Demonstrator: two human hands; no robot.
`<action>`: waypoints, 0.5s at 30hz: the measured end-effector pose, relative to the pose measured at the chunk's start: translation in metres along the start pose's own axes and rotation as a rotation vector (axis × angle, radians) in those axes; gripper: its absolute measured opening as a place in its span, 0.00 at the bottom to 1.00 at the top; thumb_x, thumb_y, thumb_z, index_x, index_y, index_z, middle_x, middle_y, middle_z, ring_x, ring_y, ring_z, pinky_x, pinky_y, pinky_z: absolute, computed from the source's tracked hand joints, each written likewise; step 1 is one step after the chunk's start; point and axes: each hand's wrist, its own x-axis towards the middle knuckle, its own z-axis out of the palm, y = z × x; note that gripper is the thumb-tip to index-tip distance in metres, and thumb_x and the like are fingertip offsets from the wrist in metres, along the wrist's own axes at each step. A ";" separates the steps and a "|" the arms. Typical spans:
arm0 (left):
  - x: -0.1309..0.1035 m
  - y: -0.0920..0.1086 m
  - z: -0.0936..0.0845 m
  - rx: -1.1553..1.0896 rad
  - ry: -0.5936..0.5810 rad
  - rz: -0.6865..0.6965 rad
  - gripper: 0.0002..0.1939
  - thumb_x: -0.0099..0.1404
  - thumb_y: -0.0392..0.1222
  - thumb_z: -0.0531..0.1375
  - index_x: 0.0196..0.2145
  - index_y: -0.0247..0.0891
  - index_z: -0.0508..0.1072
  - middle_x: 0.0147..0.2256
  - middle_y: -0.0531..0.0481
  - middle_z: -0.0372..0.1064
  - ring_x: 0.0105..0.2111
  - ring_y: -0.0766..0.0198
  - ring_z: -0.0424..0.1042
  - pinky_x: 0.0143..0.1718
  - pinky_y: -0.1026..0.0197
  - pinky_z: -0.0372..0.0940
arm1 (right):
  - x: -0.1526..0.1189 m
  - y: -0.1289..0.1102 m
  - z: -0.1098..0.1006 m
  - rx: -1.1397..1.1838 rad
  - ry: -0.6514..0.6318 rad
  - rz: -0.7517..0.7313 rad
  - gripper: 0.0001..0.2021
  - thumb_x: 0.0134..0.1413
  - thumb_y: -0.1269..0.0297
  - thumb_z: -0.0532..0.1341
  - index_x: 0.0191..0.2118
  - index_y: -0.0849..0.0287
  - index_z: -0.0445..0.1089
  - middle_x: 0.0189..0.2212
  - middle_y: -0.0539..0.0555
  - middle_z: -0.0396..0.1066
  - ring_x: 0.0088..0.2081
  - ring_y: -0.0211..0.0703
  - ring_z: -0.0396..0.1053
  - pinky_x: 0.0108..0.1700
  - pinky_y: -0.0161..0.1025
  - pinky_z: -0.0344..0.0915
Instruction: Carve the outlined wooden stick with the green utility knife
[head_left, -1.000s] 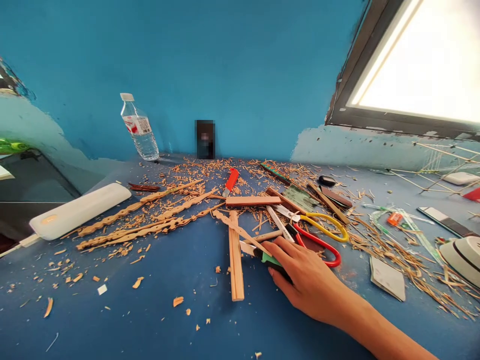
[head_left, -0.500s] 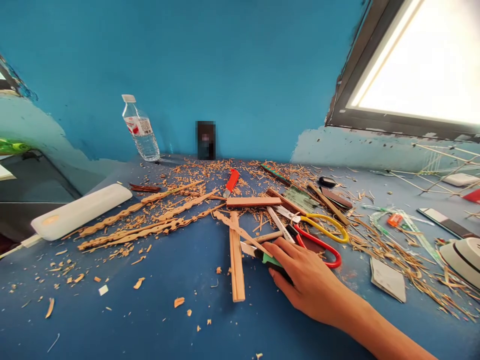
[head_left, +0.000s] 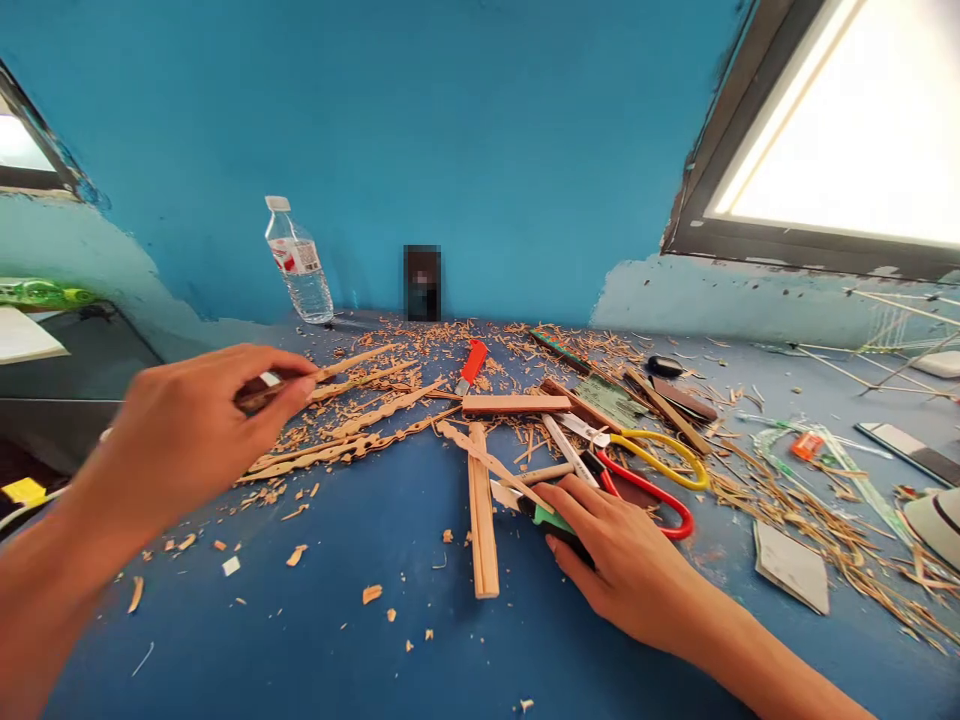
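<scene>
My left hand point(head_left: 199, 425) is closed in a pinch around the near end of a thin wooden strip point(head_left: 356, 360), over other wavy-edged carved strips point(head_left: 397, 405). Under my right hand point(head_left: 611, 560), the fingers are wrapped round a knife with a green and black handle point(head_left: 551, 518). Its blade points left toward a grooved wooden stick point(head_left: 484, 530). A wavy carved piece point(head_left: 491, 463) lies across that stick, its near end reaching my right fingers. Red-and-yellow-handled scissors point(head_left: 660, 460) lie just beyond this hand. Behind the grooved stick is a flat reddish wooden bar point(head_left: 516, 404).
Wood shavings cover much of the blue table point(head_left: 285, 620). A red-handled cutter point(head_left: 471, 365) lies at the middle back. A water bottle point(head_left: 300, 265) stands at the wall. Folded sandpaper point(head_left: 791, 567), a phone point(head_left: 911, 450) and a stick frame point(head_left: 900, 340) are at right.
My left hand has come into view from the left and taken hold of a wooden strip. My right hand keeps its grip on the knife. The view has shifted slightly left.
</scene>
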 end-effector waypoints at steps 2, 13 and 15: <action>0.015 -0.010 0.018 0.039 -0.095 -0.013 0.16 0.77 0.53 0.57 0.48 0.42 0.80 0.38 0.52 0.80 0.33 0.58 0.77 0.43 0.54 0.69 | -0.001 0.001 0.001 -0.009 0.011 -0.016 0.20 0.73 0.67 0.53 0.66 0.58 0.64 0.53 0.62 0.74 0.49 0.57 0.76 0.43 0.49 0.74; 0.006 -0.068 0.040 0.417 -0.403 -0.064 0.18 0.77 0.55 0.61 0.50 0.36 0.77 0.42 0.48 0.77 0.42 0.54 0.79 0.46 0.48 0.76 | -0.003 0.003 0.003 -0.048 0.045 -0.048 0.20 0.73 0.67 0.54 0.66 0.56 0.65 0.53 0.62 0.74 0.47 0.55 0.77 0.42 0.48 0.74; 0.006 -0.068 0.039 0.428 -0.414 -0.074 0.19 0.77 0.55 0.61 0.51 0.36 0.77 0.43 0.47 0.77 0.43 0.54 0.79 0.47 0.48 0.76 | -0.003 0.003 0.003 -0.046 0.050 -0.050 0.19 0.73 0.66 0.54 0.66 0.56 0.65 0.53 0.62 0.74 0.47 0.54 0.77 0.42 0.47 0.74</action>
